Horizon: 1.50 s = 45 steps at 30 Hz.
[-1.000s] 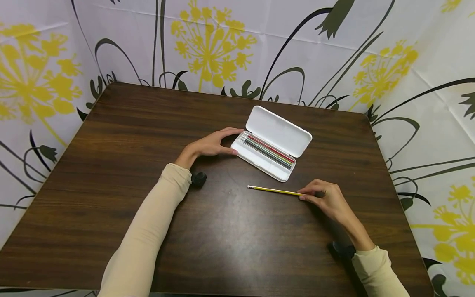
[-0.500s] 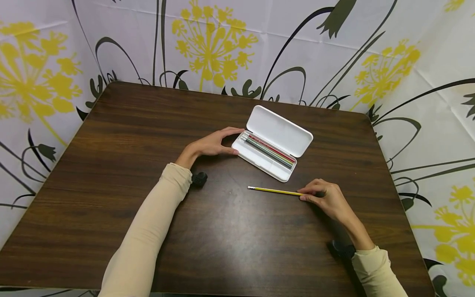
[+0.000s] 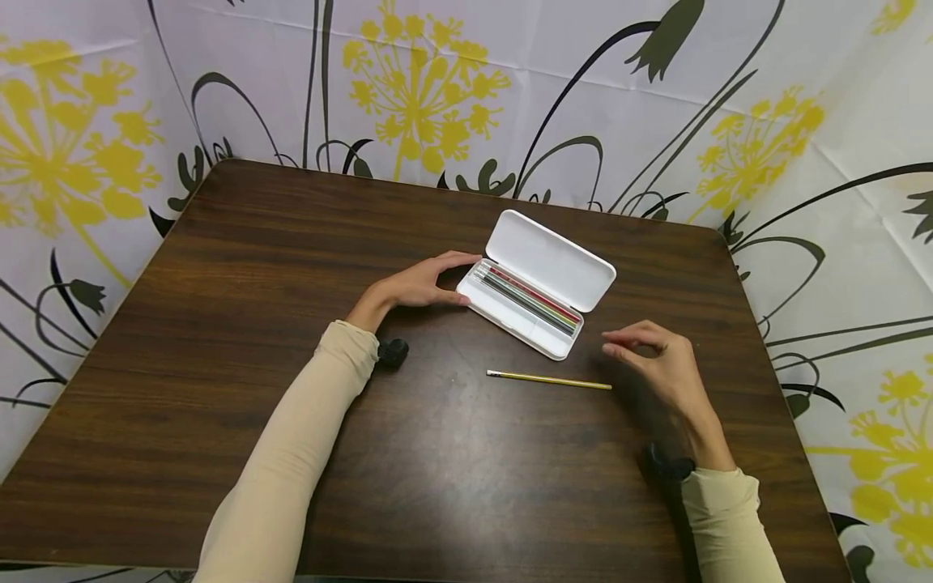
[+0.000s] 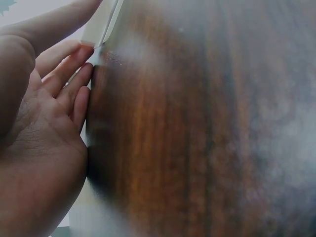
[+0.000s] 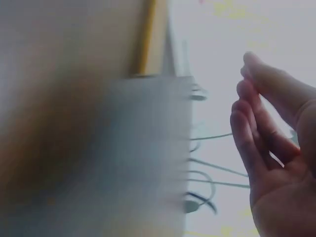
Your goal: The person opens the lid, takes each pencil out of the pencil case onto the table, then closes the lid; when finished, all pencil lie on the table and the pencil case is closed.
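A white pencil case [image 3: 503,316] lies with its lid [image 3: 551,257] up in the middle of the table in the head view. Several pencils [image 3: 528,298], red, green and dark, lie side by side in it. My left hand [image 3: 415,283] holds the case's left end, thumb at the near corner and a finger at the far one. A yellow pencil [image 3: 548,380] rests on the table in front of the case, its white eraser end to the left. My right hand [image 3: 659,360] hovers to the right of that pencil, holding nothing, thumb and fingertips close together.
The dark wooden table [image 3: 240,267] runs back to a white cloth [image 3: 568,73] printed with yellow flowers and dark stems. On each wrist sits a black camera, the left one [image 3: 394,353] close to the tabletop.
My right hand has let go of the yellow pencil and moved up and slightly right. The pencil now lies flat on the table. My left hand stays at the case.
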{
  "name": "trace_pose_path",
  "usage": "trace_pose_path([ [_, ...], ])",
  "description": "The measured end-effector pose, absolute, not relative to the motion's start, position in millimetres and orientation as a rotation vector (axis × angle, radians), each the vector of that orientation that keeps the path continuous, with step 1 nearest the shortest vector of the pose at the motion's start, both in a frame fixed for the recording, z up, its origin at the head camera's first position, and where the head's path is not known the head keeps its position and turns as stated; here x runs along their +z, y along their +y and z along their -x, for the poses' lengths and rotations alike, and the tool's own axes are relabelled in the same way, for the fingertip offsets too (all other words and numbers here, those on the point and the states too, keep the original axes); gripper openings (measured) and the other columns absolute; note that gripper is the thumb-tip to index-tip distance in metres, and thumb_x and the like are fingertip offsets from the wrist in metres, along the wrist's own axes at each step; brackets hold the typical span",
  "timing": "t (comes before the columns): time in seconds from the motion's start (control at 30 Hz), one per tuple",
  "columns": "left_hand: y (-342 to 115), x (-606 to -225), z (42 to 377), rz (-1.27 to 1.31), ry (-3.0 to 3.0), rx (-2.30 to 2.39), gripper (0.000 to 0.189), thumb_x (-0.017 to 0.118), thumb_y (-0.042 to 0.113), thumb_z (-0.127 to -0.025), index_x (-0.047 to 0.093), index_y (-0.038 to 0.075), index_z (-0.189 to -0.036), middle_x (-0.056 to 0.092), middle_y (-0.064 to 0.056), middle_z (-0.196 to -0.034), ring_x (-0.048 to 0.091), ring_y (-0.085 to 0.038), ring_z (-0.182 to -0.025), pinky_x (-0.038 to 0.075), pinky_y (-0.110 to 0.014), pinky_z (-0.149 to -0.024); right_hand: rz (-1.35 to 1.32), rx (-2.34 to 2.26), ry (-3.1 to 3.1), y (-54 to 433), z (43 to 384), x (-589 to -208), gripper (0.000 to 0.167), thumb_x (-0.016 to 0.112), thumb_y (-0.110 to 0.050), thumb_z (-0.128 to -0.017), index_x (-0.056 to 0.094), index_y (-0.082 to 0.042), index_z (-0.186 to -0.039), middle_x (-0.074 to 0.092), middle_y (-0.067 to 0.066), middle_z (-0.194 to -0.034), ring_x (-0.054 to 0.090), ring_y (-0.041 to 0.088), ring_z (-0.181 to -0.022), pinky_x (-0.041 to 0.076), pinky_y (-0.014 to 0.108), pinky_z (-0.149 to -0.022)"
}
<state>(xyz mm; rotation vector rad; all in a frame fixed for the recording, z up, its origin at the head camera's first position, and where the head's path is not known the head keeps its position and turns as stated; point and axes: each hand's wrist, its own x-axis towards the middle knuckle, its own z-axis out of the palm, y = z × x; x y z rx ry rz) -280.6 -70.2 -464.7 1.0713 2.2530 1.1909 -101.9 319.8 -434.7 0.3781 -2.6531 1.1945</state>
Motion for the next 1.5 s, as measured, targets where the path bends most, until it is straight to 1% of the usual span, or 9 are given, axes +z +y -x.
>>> trace_pose_path([
  [0.13, -70, -464, 281, -1.075, 2.253, 1.192, 0.078, 0.077, 0.027, -0.087, 0.036, 0.014, -0.153, 0.032, -0.006, -0.153, 0.027, -0.021, -0.14, 0.023, -0.045, -0.111, -0.319, 1.151, -2.629, 311, 126, -421, 0.018, 0.079, -0.015, -0.085, 0.079, -0.013, -0.102, 0.069, -0.006, -0.096, 0.061, 0.011, -0.086, 0.048, 0.029, -0.074],
  [0.33, -68, -462, 279, -1.08, 2.231, 1.196, 0.078, 0.076, 0.025, -0.088, 0.034, 0.013, -0.154, 0.03, -0.006, -0.154, 0.026, -0.021, -0.141, 0.023, -0.045, -0.111, -0.325, 1.097, -2.628, 290, 149, -421, 0.017, 0.078, -0.006, -0.084, 0.079, -0.01, -0.101, 0.07, 0.0, -0.093, 0.062, 0.013, -0.081, 0.048, 0.022, -0.07],
  [0.4, -69, -462, 279, -1.076, 2.232, 1.191, 0.078, 0.076, 0.025, -0.088, 0.034, 0.013, -0.154, 0.03, -0.005, -0.154, 0.026, -0.021, -0.141, 0.023, -0.045, -0.111, -0.374, 1.011, -2.655, 282, 154, -425, 0.017, 0.078, -0.002, -0.083, 0.078, -0.007, -0.1, 0.069, 0.003, -0.091, 0.063, 0.016, -0.077, 0.05, 0.025, -0.068],
  [0.5, -70, -461, 279, -1.07, 2.239, 1.18, 0.078, 0.076, 0.026, -0.089, 0.034, 0.014, -0.154, 0.03, -0.005, -0.154, 0.026, -0.02, -0.141, 0.024, -0.045, -0.111, -0.455, 0.875, -2.704, 270, 159, -431, 0.017, 0.077, 0.0, -0.083, 0.077, -0.001, -0.1, 0.068, 0.008, -0.089, 0.064, 0.02, -0.075, 0.053, 0.033, -0.067],
  [0.6, -70, -462, 279, -1.073, 2.242, 1.18, 0.078, 0.075, 0.026, -0.089, 0.034, 0.014, -0.154, 0.03, -0.005, -0.154, 0.026, -0.021, -0.141, 0.023, -0.045, -0.111, -0.49, 0.778, -2.741, 262, 160, -436, 0.016, 0.078, -0.001, -0.083, 0.077, 0.0, -0.098, 0.067, 0.01, -0.088, 0.064, 0.022, -0.075, 0.052, 0.039, -0.067],
  [0.9, -70, -463, 278, -1.079, 2.235, 1.181, 0.079, 0.076, 0.026, -0.089, 0.033, 0.012, -0.154, 0.029, -0.007, -0.155, 0.025, -0.023, -0.141, 0.023, -0.047, -0.111, -0.556, 0.579, -2.751, 250, 158, -438, 0.014, 0.078, -0.001, -0.082, 0.077, -0.001, -0.096, 0.062, 0.011, -0.086, 0.056, 0.026, -0.078, 0.048, 0.039, -0.067],
  [1.07, -70, -463, 279, -1.064, 2.249, 1.175, 0.079, 0.076, 0.027, -0.089, 0.034, 0.014, -0.154, 0.029, -0.006, -0.155, 0.025, -0.021, -0.141, 0.023, -0.045, -0.111, -0.58, 0.434, -2.782, 245, 156, -437, 0.014, 0.076, -0.001, -0.084, 0.076, 0.0, -0.098, 0.062, 0.012, -0.087, 0.057, 0.029, -0.081, 0.049, 0.042, -0.069],
  [1.3, -70, -464, 280, -1.06, 2.244, 1.181, 0.079, 0.076, 0.027, -0.088, 0.034, 0.015, -0.154, 0.03, -0.004, -0.154, 0.026, -0.02, -0.141, 0.023, -0.045, -0.111, -0.525, 0.486, -2.861, 243, 157, -436, 0.01, 0.073, 0.0, -0.086, 0.071, 0.001, -0.096, 0.062, 0.012, -0.089, 0.057, 0.03, -0.085, 0.048, 0.043, -0.076],
  [1.5, -70, -463, 279, -1.065, 2.245, 1.172, 0.078, 0.075, 0.028, -0.089, 0.034, 0.014, -0.154, 0.03, -0.005, -0.154, 0.026, -0.02, -0.141, 0.023, -0.044, -0.111, -0.515, 0.531, -2.856, 242, 158, -436, 0.008, 0.073, 0.001, -0.086, 0.073, 0.0, -0.094, 0.059, 0.012, -0.086, 0.055, 0.029, -0.081, 0.046, 0.043, -0.072],
])
